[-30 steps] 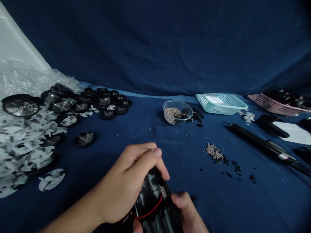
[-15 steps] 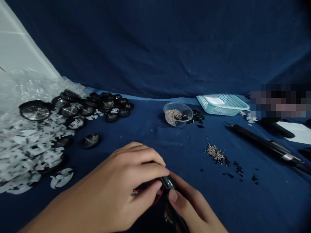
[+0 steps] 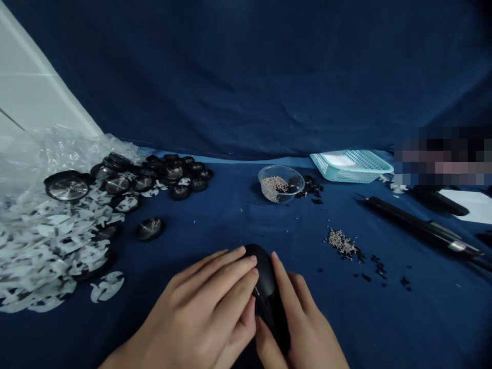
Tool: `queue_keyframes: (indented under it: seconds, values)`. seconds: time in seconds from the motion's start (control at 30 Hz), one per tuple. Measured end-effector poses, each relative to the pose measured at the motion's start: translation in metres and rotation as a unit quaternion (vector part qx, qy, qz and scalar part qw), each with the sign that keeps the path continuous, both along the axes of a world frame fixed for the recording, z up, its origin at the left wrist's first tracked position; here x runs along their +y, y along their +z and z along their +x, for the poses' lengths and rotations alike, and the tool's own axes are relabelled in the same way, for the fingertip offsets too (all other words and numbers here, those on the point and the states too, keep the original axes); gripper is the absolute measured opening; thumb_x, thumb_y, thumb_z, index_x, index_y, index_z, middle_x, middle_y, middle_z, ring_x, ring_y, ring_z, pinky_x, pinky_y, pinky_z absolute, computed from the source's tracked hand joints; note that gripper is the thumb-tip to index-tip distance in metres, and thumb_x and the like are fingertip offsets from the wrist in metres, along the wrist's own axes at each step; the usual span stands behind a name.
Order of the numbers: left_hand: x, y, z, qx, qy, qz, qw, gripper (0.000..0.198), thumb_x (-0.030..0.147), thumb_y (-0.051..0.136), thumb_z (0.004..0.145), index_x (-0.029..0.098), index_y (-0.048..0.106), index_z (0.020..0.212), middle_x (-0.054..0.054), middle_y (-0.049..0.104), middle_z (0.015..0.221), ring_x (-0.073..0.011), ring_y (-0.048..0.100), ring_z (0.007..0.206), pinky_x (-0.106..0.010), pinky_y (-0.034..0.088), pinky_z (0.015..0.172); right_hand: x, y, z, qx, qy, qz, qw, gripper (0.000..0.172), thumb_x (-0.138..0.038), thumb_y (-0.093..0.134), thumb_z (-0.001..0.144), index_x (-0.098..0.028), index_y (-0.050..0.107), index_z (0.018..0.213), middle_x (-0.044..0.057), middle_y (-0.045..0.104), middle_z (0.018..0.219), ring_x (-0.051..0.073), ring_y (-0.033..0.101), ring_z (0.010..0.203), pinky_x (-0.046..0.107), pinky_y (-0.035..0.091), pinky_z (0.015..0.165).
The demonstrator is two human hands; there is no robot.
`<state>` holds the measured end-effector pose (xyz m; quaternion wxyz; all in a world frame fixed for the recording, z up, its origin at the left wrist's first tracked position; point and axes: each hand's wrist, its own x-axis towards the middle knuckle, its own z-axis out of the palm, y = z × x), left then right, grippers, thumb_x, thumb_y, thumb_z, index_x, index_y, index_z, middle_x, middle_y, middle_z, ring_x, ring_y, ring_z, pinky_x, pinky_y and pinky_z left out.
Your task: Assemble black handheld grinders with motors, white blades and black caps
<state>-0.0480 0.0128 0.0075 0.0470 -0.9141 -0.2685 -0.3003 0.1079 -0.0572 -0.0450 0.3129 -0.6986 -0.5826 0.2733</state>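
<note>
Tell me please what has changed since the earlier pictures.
The black housing was turned over: its red wire showed before, now its smooth outer side shows. The left hand and right hand still hold it. The clear bowl, screw pile and electric screwdriver stayed in place.

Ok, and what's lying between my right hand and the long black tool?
The head view shows a heap of tiny metal pieces and scattered black bits on the blue cloth between your right hand and the long black tool.
</note>
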Motion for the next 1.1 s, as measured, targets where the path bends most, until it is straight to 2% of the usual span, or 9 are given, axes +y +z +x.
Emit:
queue_keyframes:
  seconds: [0.23, 0.4, 0.53, 0.6, 0.7, 0.83, 0.9, 1.0, 1.1]
  values:
    - [-0.006, -0.013, 0.007, -0.002, 0.042, 0.013, 0.999, 0.043, 0.009, 0.059, 0.076, 0.008, 0.064, 0.119, -0.013, 0.067, 0.125, -0.0272, 0.065, 0.113, -0.038, 0.059, 0.091, -0.001, -0.010, -0.003, -0.097, -0.006, 0.117, 0.988, 0.067, -0.037, 0.045, 0.091, -0.028, 0.019, 0.152, 0.021, 0.050, 0.126, 0.037, 0.062, 0.101, 0.044, 0.060, 0.061]
    - [-0.012, -0.014, 0.012, -0.004, 0.112, -0.022, 0.993, 0.054, 0.011, 0.052, 0.076, 0.007, 0.054, 0.130, -0.019, 0.057, 0.136, -0.0306, 0.065, 0.112, -0.042, 0.063, 0.083, -0.004, -0.009, -0.008, -0.160, -0.020, 0.177, 0.971, 0.073, -0.032, 0.047, 0.089, -0.031, 0.013, 0.153, 0.021, 0.048, 0.126, 0.041, 0.058, 0.105, 0.044, 0.060, 0.059]
    - [-0.014, -0.015, 0.017, -0.025, 0.174, -0.130, 0.976, 0.069, 0.021, 0.049, 0.076, 0.008, 0.040, 0.143, -0.019, 0.060, 0.133, -0.0342, 0.067, 0.108, -0.047, 0.063, 0.080, -0.005, -0.010, -0.011, -0.176, -0.050, 0.187, 0.965, 0.074, -0.031, 0.047, 0.090, -0.036, 0.009, 0.153, 0.021, 0.044, 0.129, 0.040, 0.061, 0.100, 0.043, 0.059, 0.053]
    - [-0.013, -0.013, 0.017, -0.058, 0.170, -0.222, 0.959, 0.070, 0.024, 0.048, 0.078, 0.011, 0.037, 0.145, -0.017, 0.063, 0.130, -0.0327, 0.070, 0.103, -0.042, 0.064, 0.075, -0.005, -0.010, -0.011, -0.173, -0.062, 0.193, 0.964, 0.071, -0.031, 0.046, 0.091, -0.037, 0.010, 0.152, 0.021, 0.042, 0.130, 0.040, 0.061, 0.100, 0.044, 0.059, 0.053]
    - [-0.010, -0.007, 0.017, -0.138, 0.117, -0.368, 0.912, 0.068, 0.022, 0.050, 0.079, 0.012, 0.038, 0.145, -0.016, 0.066, 0.126, -0.0254, 0.073, 0.092, -0.031, 0.064, 0.073, -0.005, -0.012, -0.009, -0.186, -0.060, 0.208, 0.959, 0.071, -0.030, 0.048, 0.091, -0.036, 0.013, 0.152, 0.021, 0.044, 0.129, 0.039, 0.061, 0.101, 0.039, 0.059, 0.053]
    - [-0.006, 0.001, 0.020, -0.218, 0.079, -0.526, 0.818, 0.072, 0.023, 0.056, 0.080, 0.013, 0.034, 0.147, -0.007, 0.077, 0.086, -0.0202, 0.073, 0.072, -0.029, 0.062, 0.068, -0.003, -0.014, -0.007, -0.218, -0.068, 0.242, 0.943, 0.070, -0.030, 0.052, 0.091, -0.032, 0.020, 0.152, 0.020, 0.047, 0.126, 0.036, 0.061, 0.099, 0.033, 0.058, 0.052]
    - [-0.007, 0.004, 0.023, -0.266, 0.087, -0.587, 0.759, 0.071, 0.025, 0.060, 0.081, 0.018, 0.035, 0.147, -0.002, 0.075, 0.076, -0.0189, 0.072, 0.071, -0.026, 0.060, 0.066, -0.002, -0.015, -0.007, -0.222, -0.074, 0.264, 0.936, 0.068, -0.031, 0.052, 0.091, -0.030, 0.022, 0.152, 0.020, 0.047, 0.125, 0.035, 0.060, 0.100, 0.034, 0.059, 0.053]
    - [-0.012, 0.008, 0.029, -0.353, 0.125, -0.653, 0.659, 0.069, 0.022, 0.064, 0.079, 0.022, 0.040, 0.144, 0.001, 0.076, 0.077, -0.0144, 0.071, 0.072, -0.019, 0.056, 0.067, 0.001, -0.016, -0.008, -0.214, -0.090, 0.282, 0.931, 0.069, -0.030, 0.052, 0.091, -0.031, 0.021, 0.152, 0.019, 0.046, 0.124, 0.035, 0.058, 0.101, 0.037, 0.059, 0.055]
    - [-0.014, 0.009, 0.033, -0.399, 0.165, -0.670, 0.604, 0.065, 0.018, 0.066, 0.076, 0.021, 0.047, 0.138, 0.001, 0.077, 0.080, -0.0131, 0.071, 0.074, -0.018, 0.055, 0.069, 0.002, -0.014, -0.008, -0.204, -0.102, 0.282, 0.932, 0.072, -0.027, 0.053, 0.090, -0.032, 0.019, 0.152, 0.018, 0.044, 0.125, 0.034, 0.057, 0.104, 0.036, 0.058, 0.053]
